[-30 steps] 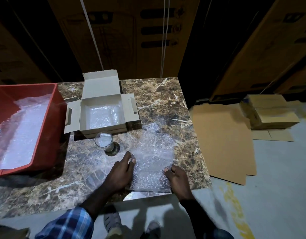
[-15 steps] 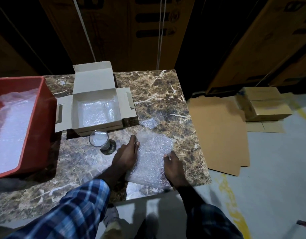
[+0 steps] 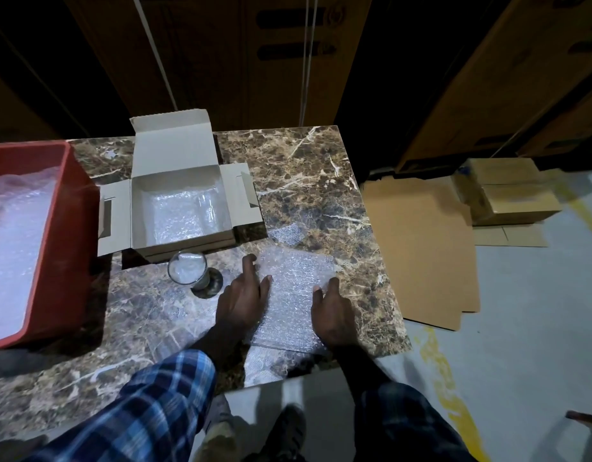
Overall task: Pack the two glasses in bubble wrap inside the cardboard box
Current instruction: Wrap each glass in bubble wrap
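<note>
Cardboard box [image 3: 184, 181] holds bubble wrap [image 3: 179, 216]; red bin [image 3: 63, 245] likewise.

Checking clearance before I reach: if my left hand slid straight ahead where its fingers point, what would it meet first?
Probably the cardboard box: the left hand points up-table toward its near right corner. The glass sits just left of that line.

This looks like a packing area in a warehouse or storeroom, though the dim light leaves the background hard to read. A marble-patterned table [image 3: 314, 181] serves as the workbench. Behind it stand tall brown cartons [image 3: 254, 58] with handle slots. To its right, on a grey concrete floor [image 3: 528, 311] with a yellow painted line [image 3: 444, 371], lie flattened cardboard sheets [image 3: 421, 255] and small stacked boxes [image 3: 511, 195]. On the table's left end sits a red crate [image 3: 64, 235] of bubble wrap.
</note>
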Demonstrator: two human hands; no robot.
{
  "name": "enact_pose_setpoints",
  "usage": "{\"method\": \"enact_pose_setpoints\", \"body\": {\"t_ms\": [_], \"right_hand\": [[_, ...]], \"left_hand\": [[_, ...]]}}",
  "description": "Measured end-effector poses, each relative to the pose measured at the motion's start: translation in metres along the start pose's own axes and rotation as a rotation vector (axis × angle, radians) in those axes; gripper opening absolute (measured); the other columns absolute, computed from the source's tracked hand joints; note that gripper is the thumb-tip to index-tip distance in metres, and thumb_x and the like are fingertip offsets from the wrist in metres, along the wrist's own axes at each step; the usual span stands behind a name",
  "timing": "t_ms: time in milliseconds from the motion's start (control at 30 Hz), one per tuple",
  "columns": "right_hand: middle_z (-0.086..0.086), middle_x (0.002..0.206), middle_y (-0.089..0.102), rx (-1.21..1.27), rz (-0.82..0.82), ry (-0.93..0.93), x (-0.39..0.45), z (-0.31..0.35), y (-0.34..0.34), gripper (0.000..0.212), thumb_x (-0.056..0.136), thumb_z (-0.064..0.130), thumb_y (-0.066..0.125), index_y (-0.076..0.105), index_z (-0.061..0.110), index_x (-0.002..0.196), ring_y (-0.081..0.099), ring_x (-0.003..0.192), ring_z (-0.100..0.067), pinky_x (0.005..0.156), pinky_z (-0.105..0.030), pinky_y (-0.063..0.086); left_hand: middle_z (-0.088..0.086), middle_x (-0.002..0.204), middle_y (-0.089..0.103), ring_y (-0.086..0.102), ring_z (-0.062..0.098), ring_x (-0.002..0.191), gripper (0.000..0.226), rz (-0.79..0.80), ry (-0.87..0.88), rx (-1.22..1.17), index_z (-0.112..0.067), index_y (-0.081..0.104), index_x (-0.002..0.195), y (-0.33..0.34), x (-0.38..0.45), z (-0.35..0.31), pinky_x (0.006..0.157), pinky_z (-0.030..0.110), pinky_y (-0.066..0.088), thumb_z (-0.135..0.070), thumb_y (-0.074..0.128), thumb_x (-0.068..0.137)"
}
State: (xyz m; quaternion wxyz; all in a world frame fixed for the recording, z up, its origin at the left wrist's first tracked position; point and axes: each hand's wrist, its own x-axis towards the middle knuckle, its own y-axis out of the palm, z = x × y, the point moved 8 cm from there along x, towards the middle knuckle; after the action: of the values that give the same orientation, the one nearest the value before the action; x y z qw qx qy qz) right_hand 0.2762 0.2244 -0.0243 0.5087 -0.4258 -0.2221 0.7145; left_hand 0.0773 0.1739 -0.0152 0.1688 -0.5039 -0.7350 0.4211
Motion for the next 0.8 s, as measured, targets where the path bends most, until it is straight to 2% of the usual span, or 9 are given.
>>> {"method": "enact_pose_setpoints", "body": {"t_ms": [67, 133, 200, 300, 367, 467, 633, 733, 800], "right_hand": [[-0.022, 0.108, 0.065, -0.107, -0.118, 0.014, -0.007, 0.003, -0.010, 0.040, 0.101, 0.039, 0.046, 0.033, 0.014, 0.130, 0.065, 0.095, -0.043, 0.076, -0.045, 0.051], [-0.020, 0.112, 0.059, -0.286, -0.307, -0.126, -0.022, 0.017, -0.021, 0.049, 0.092, 0.030, 0.059, 0.041, 0.011, 0.133, 0.060, 0.095, -0.040, 0.072, -0.044, 0.048], [-0.021, 0.124, 0.054, -0.439, -0.405, -0.283, -0.031, 0.027, -0.013, 0.056, 0.084, 0.025, 0.064, 0.047, 0.011, 0.136, 0.051, 0.102, -0.036, 0.080, -0.046, 0.044], [-0.018, 0.158, 0.035, -0.444, -0.307, -0.438, -0.032, 0.022, 0.020, 0.057, 0.089, 0.025, 0.051, 0.045, 0.016, 0.145, 0.034, 0.139, -0.034, 0.109, -0.050, 0.027], [-0.012, 0.163, 0.025, -0.430, -0.236, -0.512, -0.035, 0.014, 0.037, 0.055, 0.095, 0.028, 0.041, 0.044, 0.015, 0.149, 0.028, 0.149, -0.028, 0.119, -0.047, 0.019], [-0.009, 0.164, 0.023, -0.439, -0.178, -0.530, -0.035, -0.002, 0.049, 0.056, 0.104, 0.038, 0.037, 0.037, 0.013, 0.154, 0.024, 0.151, -0.024, 0.120, -0.046, 0.021], [-0.012, 0.164, 0.022, -0.485, -0.222, -0.460, -0.035, -0.022, 0.032, 0.069, 0.105, 0.053, 0.031, 0.029, 0.007, 0.156, 0.021, 0.152, -0.028, 0.120, -0.048, 0.024], [-0.017, 0.164, 0.020, -0.471, -0.258, -0.581, -0.050, -0.024, 0.023, 0.068, 0.106, 0.050, 0.036, 0.030, 0.003, 0.155, 0.019, 0.152, -0.030, 0.123, -0.048, 0.020], [-0.015, 0.162, 0.027, -0.403, -0.249, -0.726, -0.065, -0.022, 0.021, 0.064, 0.103, 0.047, 0.046, 0.041, 0.005, 0.150, 0.023, 0.152, -0.028, 0.123, -0.046, 0.020]], "left_hand": [[0.010, 0.123, 0.063, 0.064, 0.035, 0.101, 0.047, -0.120, 0.107, 0.050, -0.017, 0.035, 0.140, -0.010, -0.005, -0.008, 0.075, 0.040, 0.050, -0.037, 0.050, 0.101], [0.015, 0.124, 0.056, 0.059, 0.036, 0.102, 0.046, -0.216, 0.288, 0.181, -0.006, 0.045, 0.137, -0.013, -0.016, -0.017, 0.081, 0.045, 0.051, -0.032, 0.051, 0.100], [0.017, 0.139, 0.049, 0.051, 0.036, 0.123, 0.046, -0.187, 0.426, 0.267, -0.002, 0.048, 0.138, -0.001, -0.028, -0.017, 0.097, 0.047, 0.045, -0.030, 0.048, 0.102], [0.011, 0.161, 0.031, 0.027, 0.027, 0.149, 0.051, -0.043, 0.491, 0.306, -0.008, 0.041, 0.150, 0.026, -0.047, -0.008, 0.119, 0.044, 0.026, -0.035, 0.041, 0.106], [0.008, 0.166, 0.020, 0.016, 0.022, 0.153, 0.054, 0.019, 0.501, 0.341, -0.011, 0.036, 0.154, 0.039, -0.058, -0.005, 0.123, 0.043, 0.016, -0.038, 0.034, 0.107], [0.004, 0.168, 0.005, 0.001, 0.018, 0.155, 0.061, 0.101, 0.501, 0.434, -0.013, 0.022, 0.159, 0.048, -0.065, 0.001, 0.123, 0.046, 0.007, -0.046, 0.022, 0.108], [0.005, 0.168, 0.000, 0.000, 0.020, 0.155, 0.066, 0.121, 0.473, 0.489, -0.012, 0.016, 0.160, 0.048, -0.062, 0.006, 0.122, 0.051, 0.008, -0.052, 0.018, 0.107], [0.012, 0.168, 0.004, 0.002, 0.025, 0.155, 0.066, 0.076, 0.501, 0.471, -0.007, 0.018, 0.159, 0.042, -0.067, 0.006, 0.122, 0.052, 0.010, -0.049, 0.025, 0.107], [0.013, 0.167, 0.009, 0.005, 0.026, 0.155, 0.065, 0.045, 0.591, 0.451, -0.007, 0.022, 0.158, 0.041, -0.078, 0.000, 0.123, 0.051, 0.012, -0.046, 0.031, 0.107]]}}
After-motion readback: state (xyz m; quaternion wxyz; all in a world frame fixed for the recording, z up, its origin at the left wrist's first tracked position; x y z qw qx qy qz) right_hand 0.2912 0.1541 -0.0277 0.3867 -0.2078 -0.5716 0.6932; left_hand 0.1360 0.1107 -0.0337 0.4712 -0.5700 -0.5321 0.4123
